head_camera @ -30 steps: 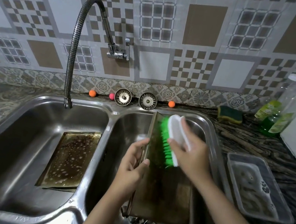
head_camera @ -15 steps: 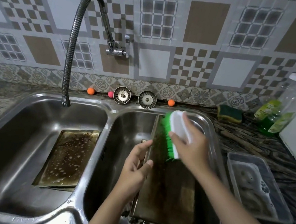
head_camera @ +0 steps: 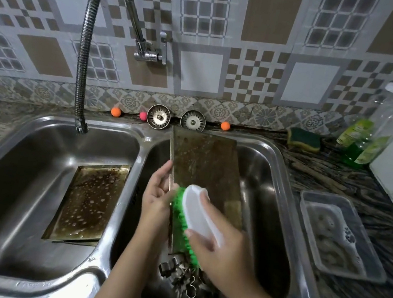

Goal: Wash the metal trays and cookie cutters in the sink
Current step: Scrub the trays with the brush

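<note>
A stained metal tray (head_camera: 205, 168) leans in the right sink basin (head_camera: 271, 185), its far end near the back rim. My left hand (head_camera: 158, 194) grips the tray's left edge. My right hand (head_camera: 220, 252) is shut on a white scrub brush (head_camera: 195, 215) whose green bristles press on the tray's near left part. Several metal cookie cutters (head_camera: 179, 276) lie on the basin floor under the tray's near end. A second tray (head_camera: 90, 202), dotted with soap suds, rests in the left sink basin (head_camera: 8, 171).
A flexible faucet (head_camera: 84, 55) hangs over the left basin. Two sink strainers (head_camera: 158, 117) and small coloured balls (head_camera: 115, 111) sit on the back rim. A sponge (head_camera: 304, 138), two soap bottles (head_camera: 367, 138) and a clear plastic tub (head_camera: 340, 236) of soapy water are on the right counter.
My right hand dragged the brush from the tray's far end down to its near left part. The tray's far surface now shows, sudsy. My left hand kept hold of the left edge.
</note>
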The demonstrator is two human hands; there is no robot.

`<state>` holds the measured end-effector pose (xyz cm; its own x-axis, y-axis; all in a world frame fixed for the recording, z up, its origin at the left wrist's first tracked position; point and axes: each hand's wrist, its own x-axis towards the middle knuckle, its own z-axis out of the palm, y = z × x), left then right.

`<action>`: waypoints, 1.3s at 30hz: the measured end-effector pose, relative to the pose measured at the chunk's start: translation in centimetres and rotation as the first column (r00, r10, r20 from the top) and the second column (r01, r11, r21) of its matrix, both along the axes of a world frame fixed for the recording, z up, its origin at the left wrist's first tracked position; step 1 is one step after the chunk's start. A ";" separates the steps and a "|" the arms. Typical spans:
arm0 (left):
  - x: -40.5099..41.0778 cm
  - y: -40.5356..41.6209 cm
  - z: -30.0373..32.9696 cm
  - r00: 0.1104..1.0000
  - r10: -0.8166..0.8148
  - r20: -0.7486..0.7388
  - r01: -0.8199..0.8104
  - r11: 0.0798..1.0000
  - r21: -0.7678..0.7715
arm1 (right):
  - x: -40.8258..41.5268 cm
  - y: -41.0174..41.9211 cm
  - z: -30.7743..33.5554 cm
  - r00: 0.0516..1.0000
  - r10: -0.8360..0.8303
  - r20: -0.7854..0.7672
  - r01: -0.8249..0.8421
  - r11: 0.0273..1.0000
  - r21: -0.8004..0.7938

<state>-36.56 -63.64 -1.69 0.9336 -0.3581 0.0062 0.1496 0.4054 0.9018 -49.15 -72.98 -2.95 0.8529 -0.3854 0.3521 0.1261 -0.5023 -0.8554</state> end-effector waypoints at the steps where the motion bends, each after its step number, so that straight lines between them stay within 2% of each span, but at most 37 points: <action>1: 0.4 0.4 0.1 1.000 0.027 -0.010 -0.028 0.999 -0.026 | -0.9 0.2 -0.8 1.000 0.013 -0.010 -0.013 1.000 -0.022; 3: 0.9 1.1 0.6 0.998 0.042 -0.041 -0.045 0.996 -0.074 | -0.9 -2.1 -2.1 0.997 -0.065 -0.037 0.065 0.998 0.009; 5: 0.9 1.6 0.7 0.998 0.011 -0.058 -0.015 0.997 -0.077 | 0.7 -6.1 -2.4 0.975 -0.218 -0.047 0.218 0.976 -0.011; 7: 0.4 1.4 0.5 0.998 -0.042 -0.049 0.040 0.998 -0.050 | 2.9 -9.3 -1.0 0.942 -0.331 -0.056 0.331 0.944 0.001; 9: -0.5 0.3 0.2 0.995 -0.092 -0.035 0.091 0.995 -0.030 | 5.3 -10.2 1.4 0.928 -0.371 -0.031 0.372 0.926 0.062; 11: -1.1 -0.7 0.1 0.994 -0.109 -0.021 0.109 0.994 -0.005 | 6.7 -8.7 3.4 0.944 -0.330 0.012 0.328 0.942 0.063; 13: -0.8 -1.0 0.0 0.995 -0.075 -0.063 0.074 0.997 -0.024 | 6.5 -5.8 4.1 0.976 -0.216 0.032 0.215 0.976 0.036; 18: 1.9 1.7 0.4 0.992 0.041 -0.117 -0.046 0.998 -0.034 | 0.1 -0.2 -0.9 0.999 0.001 0.032 -0.004 0.996 0.086; 20: 2.4 2.9 0.7 0.992 0.049 -0.117 -0.050 0.999 -0.011 | -0.8 -1.8 -2.3 0.999 -0.035 -0.024 0.037 0.993 0.111; 22: 2.3 3.3 0.5 0.995 -0.012 -0.102 0.012 1.000 0.004 | 0.4 -4.9 -2.6 0.986 -0.159 -0.058 0.164 0.982 0.096; 24: 1.5 2.8 0.1 0.991 -0.104 -0.084 0.104 0.995 -0.001 | 2.8 -8.2 -1.3 0.958 -0.284 -0.050 0.287 0.956 0.058; 27: -0.1 0.8 -0.9 0.978 -0.195 -0.074 0.197 0.980 0.031 | 6.4 -10.2 1.6 0.937 -0.344 -0.051 0.348 0.932 0.106; 30: -1.2 -0.8 -1.1 0.971 -0.231 -0.065 0.234 0.971 0.051 | 7.3 -7.4 3.1 0.958 -0.286 -0.009 0.286 0.958 -0.002; 32: -1.1 -1.0 -1.0 0.980 -0.144 -0.138 0.153 0.987 0.056 | 6.1 -4.5 2.5 0.985 -0.171 0.037 0.174 0.983 -0.066; 36: 0.2 0.5 -1.1 0.983 -0.018 -0.184 0.033 0.996 0.082 | 1.9 -1.7 -0.8 0.996 0.056 -0.075 -0.052 0.997 0.057; 39: 1.2 1.8 -1.4 0.980 0.045 -0.193 -0.024 0.994 0.108 | 0.6 -3.7 -2.0 0.986 0.041 -0.163 -0.009 0.981 0.194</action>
<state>-35.35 -61.85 -3.13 0.9249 -0.3149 -0.2131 0.3145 0.3186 0.8942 -48.55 -76.64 -4.94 0.9034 -0.4097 0.1265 -0.0151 -0.3253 -0.9455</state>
